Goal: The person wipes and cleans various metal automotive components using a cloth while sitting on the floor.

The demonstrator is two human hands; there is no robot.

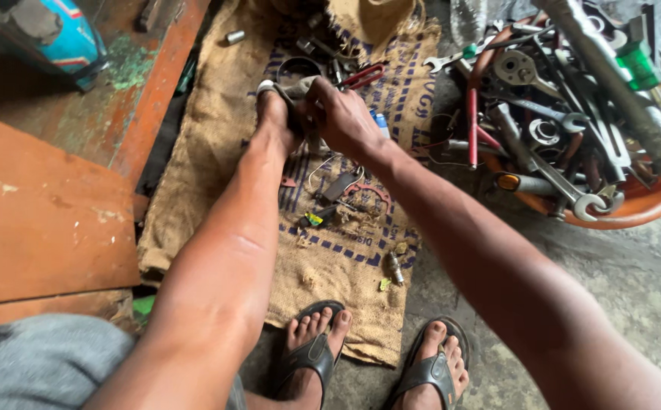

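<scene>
Both hands meet over the far end of the burlap sack (pixel 217 152) spread on the floor. The left hand (pixel 273 114) is clenched around a small grey metal part (pixel 294 85); the right hand (pixel 338 114) pinches the same part from the side. Judged step: working the part in hand; the next move calls for a firm left-hand hold. A basin of spanners (pixel 573 129) lies right of the sack.

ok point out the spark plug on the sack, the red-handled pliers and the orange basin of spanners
spark plug (pixel 395 268), head view, on its metal body
red-handled pliers (pixel 364 76), head view, on one red handle
orange basin (pixel 634 213), head view, on its near rim
</scene>
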